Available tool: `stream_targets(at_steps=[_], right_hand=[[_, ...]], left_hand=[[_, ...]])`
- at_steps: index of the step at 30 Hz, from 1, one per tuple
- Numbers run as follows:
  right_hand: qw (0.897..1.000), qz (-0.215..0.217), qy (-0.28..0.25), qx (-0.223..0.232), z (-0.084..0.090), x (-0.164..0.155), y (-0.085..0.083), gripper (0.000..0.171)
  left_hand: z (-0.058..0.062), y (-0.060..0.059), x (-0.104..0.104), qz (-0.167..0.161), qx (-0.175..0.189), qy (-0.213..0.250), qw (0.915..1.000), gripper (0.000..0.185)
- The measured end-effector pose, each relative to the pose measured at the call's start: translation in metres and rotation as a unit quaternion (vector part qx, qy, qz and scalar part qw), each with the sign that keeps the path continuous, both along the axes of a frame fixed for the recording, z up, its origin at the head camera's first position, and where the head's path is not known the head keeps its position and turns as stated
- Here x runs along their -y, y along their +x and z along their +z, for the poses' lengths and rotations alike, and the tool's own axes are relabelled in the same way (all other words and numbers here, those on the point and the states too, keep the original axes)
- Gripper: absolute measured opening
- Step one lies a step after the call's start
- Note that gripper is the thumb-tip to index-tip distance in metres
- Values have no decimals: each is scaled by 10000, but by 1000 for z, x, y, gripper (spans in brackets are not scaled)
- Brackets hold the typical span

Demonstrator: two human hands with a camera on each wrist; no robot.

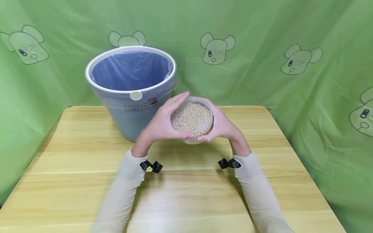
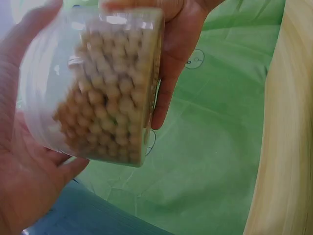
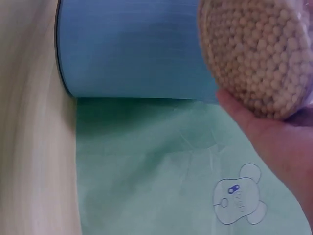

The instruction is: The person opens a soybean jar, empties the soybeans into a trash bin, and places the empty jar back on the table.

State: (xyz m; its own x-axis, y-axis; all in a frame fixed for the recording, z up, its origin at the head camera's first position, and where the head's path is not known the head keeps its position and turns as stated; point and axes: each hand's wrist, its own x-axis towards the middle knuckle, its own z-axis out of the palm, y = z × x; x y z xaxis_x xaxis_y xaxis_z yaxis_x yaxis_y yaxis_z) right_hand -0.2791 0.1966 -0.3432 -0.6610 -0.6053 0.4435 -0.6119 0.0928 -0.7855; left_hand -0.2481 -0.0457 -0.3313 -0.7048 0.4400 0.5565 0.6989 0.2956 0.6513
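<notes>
Clear tub of beans [image 1: 191, 120] at frame centre, lifted off worktop [image 1: 87, 181], tipped toward camera. Left hand [image 1: 158, 124] and right hand [image 1: 222, 124] clamp opposite sides (equally near). Lined bin [image 1: 131, 87] just behind, upper left.

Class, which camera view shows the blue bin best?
The head view: the whole bin, with its rim and liner, stands on the table. The right wrist view shows only its side wall; the left wrist view shows a bluish corner.
</notes>
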Motion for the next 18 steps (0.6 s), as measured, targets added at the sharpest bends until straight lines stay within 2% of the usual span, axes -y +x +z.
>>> stream_targets(at_steps=[2, 5, 9, 14, 18], right_hand=[[9998, 208, 8, 65, -2, -1, -1, 122], [9995, 266, -26, 141, -3, -1, -2, 121], [9997, -29, -98, 202, 3, 3, 5, 119], [9986, -443, -141, 240, 7, 8, 9, 124], [9975, -663, -167, 167, 2, 7, 6, 124]], left_hand=[[-1, 0, 0, -85, -57, -34, 9999, 117], [-3, 0, -4, 170, -213, -64, 9996, 112], [-5, 2, -12, 689, -264, -17, 9973, 110], [-6, 4, -19, 1183, -241, 159, 9926, 109], [-8, 6, -26, 1567, -149, 394, 9867, 110]])
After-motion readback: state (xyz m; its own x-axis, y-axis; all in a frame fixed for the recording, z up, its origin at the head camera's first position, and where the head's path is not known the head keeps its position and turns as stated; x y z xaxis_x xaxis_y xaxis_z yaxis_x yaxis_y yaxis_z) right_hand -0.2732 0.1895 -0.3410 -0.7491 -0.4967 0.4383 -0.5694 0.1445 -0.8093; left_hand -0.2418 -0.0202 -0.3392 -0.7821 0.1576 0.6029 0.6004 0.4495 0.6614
